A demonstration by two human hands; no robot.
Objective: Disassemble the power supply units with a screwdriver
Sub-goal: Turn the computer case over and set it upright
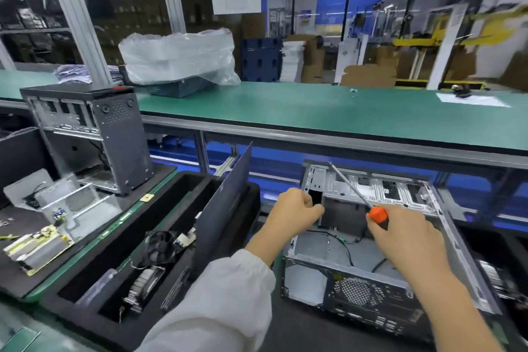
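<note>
An open computer case (428, 208) lies on its side in front of me, its inner metal frame and a black cable showing. My right hand (405, 234) grips a screwdriver (377, 214) by its orange and black handle, the long shaft pointing up and left over the case. My left hand (294, 211) has its fingers curled at the case's upper left edge, beside a black box-shaped part (343, 213) inside; whether it grips anything I cannot tell. A white sleeve covers my left forearm.
A black foam tray (85, 291) at the left holds a fan (160, 246), boards and an upright dark side panel (225, 203). Further left are an upright case (114, 134), an opened metal power supply shell (57, 194) and a circuit board (34, 248). A green conveyor (314, 111) runs behind.
</note>
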